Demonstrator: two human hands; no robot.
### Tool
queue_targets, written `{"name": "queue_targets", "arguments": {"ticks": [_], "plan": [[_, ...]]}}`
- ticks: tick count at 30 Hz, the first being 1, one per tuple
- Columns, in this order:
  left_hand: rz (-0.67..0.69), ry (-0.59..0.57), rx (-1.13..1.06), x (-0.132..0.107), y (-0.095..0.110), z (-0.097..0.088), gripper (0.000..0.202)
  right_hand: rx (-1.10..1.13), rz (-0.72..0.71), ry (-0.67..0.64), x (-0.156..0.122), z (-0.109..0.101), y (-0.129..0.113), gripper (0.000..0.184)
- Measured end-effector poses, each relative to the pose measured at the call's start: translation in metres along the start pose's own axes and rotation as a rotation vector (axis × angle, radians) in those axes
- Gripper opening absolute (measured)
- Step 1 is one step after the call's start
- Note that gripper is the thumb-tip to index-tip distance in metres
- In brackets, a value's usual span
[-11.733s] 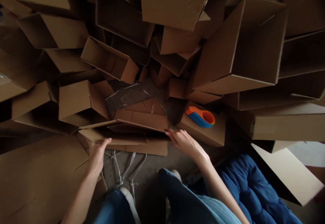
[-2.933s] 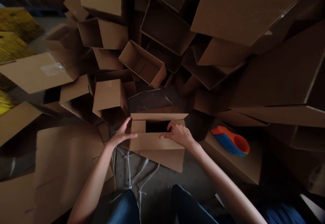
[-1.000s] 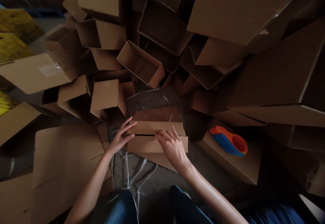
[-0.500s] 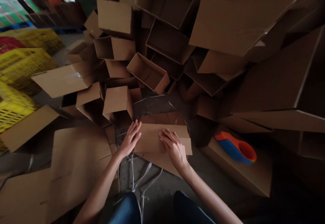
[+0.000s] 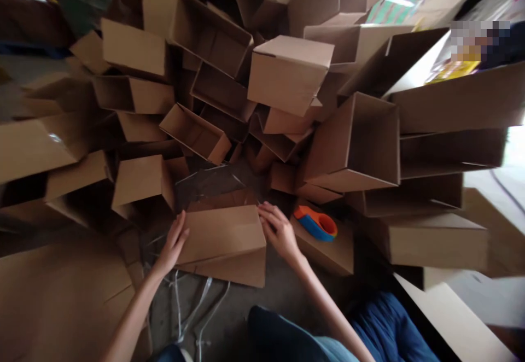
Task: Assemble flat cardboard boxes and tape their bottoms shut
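A small cardboard box lies low in front of me between both hands, one plain face up and a loose flap below its near edge. My left hand grips its left edge, fingers fairly straight along the side. At the upper right corner, my right hand holds the box with bent fingers; the fingertips are partly hidden behind the edge. To the right, an orange and blue tape dispenser rests on another cardboard box.
Open cardboard boxes are heaped ahead, with larger open boxes stacked at the right. Flattened cardboard lies at the left. White strings trail over the floor near my legs. A blurred-out patch is at upper right.
My view has swung right. The box has turned, so a smooth face replaces the seamed flaps on top. My right hand has moved from the top of the box to its right corner.
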State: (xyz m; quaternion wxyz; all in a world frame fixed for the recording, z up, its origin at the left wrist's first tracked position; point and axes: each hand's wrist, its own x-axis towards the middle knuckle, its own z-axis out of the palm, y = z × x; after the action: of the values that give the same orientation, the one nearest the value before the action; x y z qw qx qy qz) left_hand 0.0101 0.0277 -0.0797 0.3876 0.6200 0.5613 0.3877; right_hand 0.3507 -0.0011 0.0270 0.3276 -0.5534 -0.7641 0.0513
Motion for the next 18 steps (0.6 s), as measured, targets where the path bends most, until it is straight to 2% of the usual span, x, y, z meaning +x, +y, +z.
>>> {"name": "queue_targets", "arguments": {"ticks": [2, 3, 5, 7, 10, 13, 16, 18], "plan": [[0.016, -0.002, -0.004, 0.001, -0.003, 0.002, 0.069, -0.077, 0.216, 0.191, -0.016, -0.028, 0.032, 0.035], [0.018, -0.016, -0.006, 0.001, -0.004, 0.002, 0.07, -0.141, 0.327, 0.22, -0.025, -0.038, 0.049, 0.036], [0.002, -0.048, -0.007, 0.002, -0.004, 0.002, 0.072, -0.304, 0.568, 0.213, -0.045, -0.05, 0.08, 0.039], [-0.025, -0.07, -0.004, 0.004, -0.005, 0.0, 0.074, -0.386, 0.737, 0.133, -0.061, -0.049, 0.103, 0.042], [-0.027, -0.072, 0.005, 0.007, -0.007, -0.002, 0.076, -0.392, 0.817, 0.087, -0.074, -0.039, 0.12, 0.044], [-0.011, -0.068, 0.015, 0.009, -0.009, -0.001, 0.077, -0.336, 0.836, 0.088, -0.072, -0.033, 0.124, 0.039], [-0.017, -0.068, 0.02, 0.01, -0.01, 0.0, 0.079, -0.267, 0.807, 0.081, -0.056, -0.039, 0.118, 0.042], [-0.014, -0.054, 0.023, 0.011, -0.01, 0.002, 0.078, -0.184, 0.744, 0.083, -0.037, -0.045, 0.105, 0.046]]}}
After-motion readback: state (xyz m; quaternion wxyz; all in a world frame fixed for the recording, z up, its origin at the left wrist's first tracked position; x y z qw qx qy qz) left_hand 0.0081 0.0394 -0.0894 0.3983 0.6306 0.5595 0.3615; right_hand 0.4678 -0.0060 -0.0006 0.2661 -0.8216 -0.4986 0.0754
